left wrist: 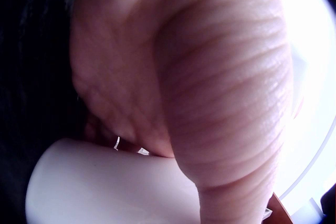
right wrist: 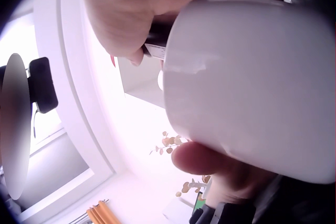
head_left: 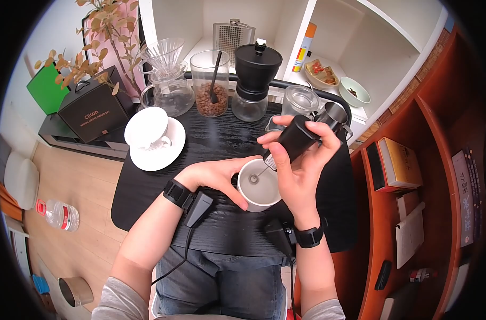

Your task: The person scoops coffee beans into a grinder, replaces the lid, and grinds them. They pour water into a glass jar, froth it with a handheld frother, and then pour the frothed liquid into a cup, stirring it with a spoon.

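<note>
A white mug [head_left: 260,207] stands tilted slightly on the dark table, its pale inside facing the head camera. Around its left side my left hand [head_left: 213,175] grips it, thumb on the near wall. The mug's smooth wall [left wrist: 113,184] shows below the palm in the left wrist view. My right hand [head_left: 302,184] holds a black handheld milk frother [head_left: 292,143] over the mug. Its thin metal shaft slants down into the mug, where the round whisk coil [head_left: 254,179] shows against the pale inside. In the right wrist view the mug [right wrist: 252,87] hides most of the frother.
Left of the mug, a white cup [head_left: 147,127] lies tipped on a saucer [head_left: 160,162]. Along the table's back stand a glass dripper and server [head_left: 171,96], a jar of beans [head_left: 211,101], a coffee grinder [head_left: 256,69], a glass pot [head_left: 300,98] and a metal pitcher [head_left: 332,114].
</note>
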Demonstrator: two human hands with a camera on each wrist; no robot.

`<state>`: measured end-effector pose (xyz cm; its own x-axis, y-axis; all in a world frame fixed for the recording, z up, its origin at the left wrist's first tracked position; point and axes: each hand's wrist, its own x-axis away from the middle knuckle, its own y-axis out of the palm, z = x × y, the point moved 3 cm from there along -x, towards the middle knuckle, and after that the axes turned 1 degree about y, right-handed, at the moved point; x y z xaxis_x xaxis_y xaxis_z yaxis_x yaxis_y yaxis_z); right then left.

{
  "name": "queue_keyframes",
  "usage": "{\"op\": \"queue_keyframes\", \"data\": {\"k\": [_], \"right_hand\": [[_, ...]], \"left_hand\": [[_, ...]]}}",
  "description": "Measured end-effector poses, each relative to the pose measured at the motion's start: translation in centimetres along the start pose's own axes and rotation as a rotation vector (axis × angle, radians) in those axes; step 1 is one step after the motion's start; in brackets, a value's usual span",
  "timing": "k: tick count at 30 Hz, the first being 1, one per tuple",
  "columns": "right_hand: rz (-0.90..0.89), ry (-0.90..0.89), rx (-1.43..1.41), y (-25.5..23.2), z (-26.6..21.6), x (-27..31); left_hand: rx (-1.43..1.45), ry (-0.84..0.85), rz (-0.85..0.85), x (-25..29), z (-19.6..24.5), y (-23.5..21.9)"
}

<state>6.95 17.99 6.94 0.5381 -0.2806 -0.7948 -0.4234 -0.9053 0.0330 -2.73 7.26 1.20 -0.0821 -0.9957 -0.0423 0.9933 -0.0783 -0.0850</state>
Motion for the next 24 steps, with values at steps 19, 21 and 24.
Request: {"op": "queue_keyframes", "data": {"k": [19,21,24], "right_hand": [[-0.04,0.258,-0.16,0.4,0.44,0.08],[-0.026,0.218,-0.15,0.4,0.56,0.18],[0.031,0.14,-0.117,0.39,0.29,0.14]], "left_hand": [[-0.019,-0.047,0.01,0.03,0.03,0.04],[-0.01,-0.03,0.011,-0.1,-0.13,-0.04],[-0.009,-0.011,0.011,-0.13,-0.36,-0.13]]}}
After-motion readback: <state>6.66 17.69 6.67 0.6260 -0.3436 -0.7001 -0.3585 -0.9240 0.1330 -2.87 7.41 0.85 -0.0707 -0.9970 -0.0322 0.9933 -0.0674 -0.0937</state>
